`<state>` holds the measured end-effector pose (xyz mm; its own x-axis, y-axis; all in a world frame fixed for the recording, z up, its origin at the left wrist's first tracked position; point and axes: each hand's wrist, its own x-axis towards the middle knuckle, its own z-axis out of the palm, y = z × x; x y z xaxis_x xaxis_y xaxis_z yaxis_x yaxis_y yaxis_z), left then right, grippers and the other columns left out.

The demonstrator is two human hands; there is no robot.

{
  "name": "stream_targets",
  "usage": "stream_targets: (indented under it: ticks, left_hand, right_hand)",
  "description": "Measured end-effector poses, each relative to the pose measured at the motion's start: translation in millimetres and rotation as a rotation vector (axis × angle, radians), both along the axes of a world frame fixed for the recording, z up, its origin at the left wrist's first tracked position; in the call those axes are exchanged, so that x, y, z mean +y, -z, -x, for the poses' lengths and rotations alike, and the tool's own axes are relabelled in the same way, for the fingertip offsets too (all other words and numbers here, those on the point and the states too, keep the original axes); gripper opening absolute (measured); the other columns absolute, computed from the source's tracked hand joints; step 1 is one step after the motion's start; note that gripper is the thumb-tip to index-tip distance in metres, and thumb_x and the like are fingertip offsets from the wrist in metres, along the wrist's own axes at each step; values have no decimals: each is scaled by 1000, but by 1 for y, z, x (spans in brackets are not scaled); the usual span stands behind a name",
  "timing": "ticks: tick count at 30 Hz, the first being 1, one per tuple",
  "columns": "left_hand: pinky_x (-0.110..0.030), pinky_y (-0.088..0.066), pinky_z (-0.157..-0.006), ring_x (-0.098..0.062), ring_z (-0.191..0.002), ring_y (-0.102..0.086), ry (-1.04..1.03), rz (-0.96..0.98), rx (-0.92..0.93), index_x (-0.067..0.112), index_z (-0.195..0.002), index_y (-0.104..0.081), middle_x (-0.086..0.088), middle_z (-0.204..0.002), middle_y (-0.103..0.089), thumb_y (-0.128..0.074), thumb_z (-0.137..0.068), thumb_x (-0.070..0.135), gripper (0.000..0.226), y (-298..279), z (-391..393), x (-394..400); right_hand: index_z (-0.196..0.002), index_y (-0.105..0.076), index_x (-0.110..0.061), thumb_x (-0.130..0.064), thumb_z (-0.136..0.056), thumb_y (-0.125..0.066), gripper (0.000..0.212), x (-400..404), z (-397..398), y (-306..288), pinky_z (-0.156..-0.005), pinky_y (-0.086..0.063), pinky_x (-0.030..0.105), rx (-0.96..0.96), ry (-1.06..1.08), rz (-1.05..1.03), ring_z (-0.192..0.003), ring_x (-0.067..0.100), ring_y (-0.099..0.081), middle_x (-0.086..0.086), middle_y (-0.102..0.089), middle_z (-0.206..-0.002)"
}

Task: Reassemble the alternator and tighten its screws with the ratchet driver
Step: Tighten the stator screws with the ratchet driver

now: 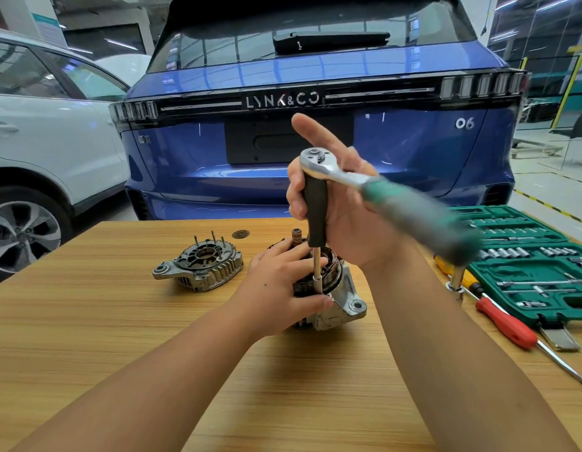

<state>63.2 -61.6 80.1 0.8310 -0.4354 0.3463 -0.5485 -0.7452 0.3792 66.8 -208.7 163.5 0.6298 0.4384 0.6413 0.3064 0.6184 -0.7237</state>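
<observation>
Head view: left hand (283,285) clamps the alternator body (343,298) on the counter (120,321) to steady it; right hand (341,210) closes its grip on the ratchet driver (315,203), held upright over a screw.

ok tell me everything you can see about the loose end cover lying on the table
The loose end cover is a grey cast-metal housing that looks like aluminium, dulled and grimy. It is round, with cooling fins along its near rim, openings around a central hub, and a mounting ear with a hole at its left. Several thin studs stand up from it. It lies flat on the wooden table, left of the alternator body, untouched by either hand.
</observation>
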Motion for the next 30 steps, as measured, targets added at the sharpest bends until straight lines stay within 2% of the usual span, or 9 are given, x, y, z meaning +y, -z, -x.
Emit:
stream_targets:
  ticks: [2, 6, 9, 12, 15, 18, 21, 23, 30]
  left_hand:
    - [-52, -16, -122, -16, -151, -19, -16, 5, 18, 37, -138, -58, 35, -147, -33, -75, -85, 50, 57, 0, 0, 0]
    - [-52, -8, -124, -15, -154, -7, -38, -72, 37, 41, -135, -55, 24, -161, -22, -67, -86, 60, 54, 1, -2, -1]
    - [-62, -11, -121, -11, -152, -16, -32, -165, -49, 43, -133, -56, 24, -160, -28, -62, -83, 69, 56, -2, -7, 1]
    - [-69, -4, -118, -13, -143, -27, -10, -208, -126, 43, -130, -58, 26, -150, -41, -51, -78, 80, 64, -2, -12, 4]
    - [-58, -33, -110, -16, -128, -34, 47, -170, -219, 34, -128, -64, 16, -139, -51, -47, -76, 78, 70, 5, -15, 6]
    - [-55, -40, -104, -18, -128, -42, 76, -165, -263, 30, -129, -64, 11, -139, -53, -50, -80, 73, 66, 10, -21, 7]
    - [-52, -45, -96, -19, -119, -52, 108, -145, -340, 28, -126, -66, 10, -131, -59, -56, -81, 67, 60, 15, -23, 6]
    - [-49, -50, -89, -19, -111, -57, 107, -76, -436, 24, -120, -69, 10, -123, -64, -61, -79, 64, 57, 19, -24, 5]
    - [-41, -53, -87, -21, -112, -63, 65, -27, -592, 19, -113, -71, 5, -120, -70, -64, -79, 61, 54, 27, -26, 1]
  right_hand:
    - [-127, -52, -12, -21, -93, -58, 36, 0, 1, -2, -59, -40, 27, 84, 199, 10, -61, 15, -47, 1, -55, -75]
    - [-89, -62, -11, -25, -94, -69, 16, 1, -5, -2, -52, -35, 25, 195, 572, 34, -51, 11, -38, -4, -47, -62]
    - [-100, -61, -10, -15, -96, -59, 7, -3, -7, 0, -62, -41, 27, 237, 351, 57, -62, 10, -50, -3, -60, -76]
    - [-116, -58, -18, -6, -97, -53, 23, -1, -5, 4, -67, -47, 25, 232, 177, 12, -71, 10, -58, -2, -70, -92]
    - [-123, -56, -25, -2, -98, -51, 34, 1, -3, 6, -62, -48, 26, 59, 224, 6, -70, 15, -55, 5, -68, -94]
    - [-126, -54, -22, -4, -94, -52, 37, 2, 2, 3, -56, -42, 29, -16, 201, 14, -65, 18, -48, 8, -57, -87]
    - [-125, -55, -17, -36, -74, -81, 60, 2, 3, -1, -56, -32, 36, 18, 93, 5, -64, 24, -42, 12, -52, -85]
    - [-123, -57, -17, -56, -59, -83, 80, 1, 3, -2, -58, -28, 37, 49, 9, 0, -65, 25, -41, 13, -51, -84]
    - [-128, -52, -19, -64, -62, -81, 85, -3, -6, 2, -60, -39, 30, 54, -23, -3, -68, 17, -50, 7, -54, -88]
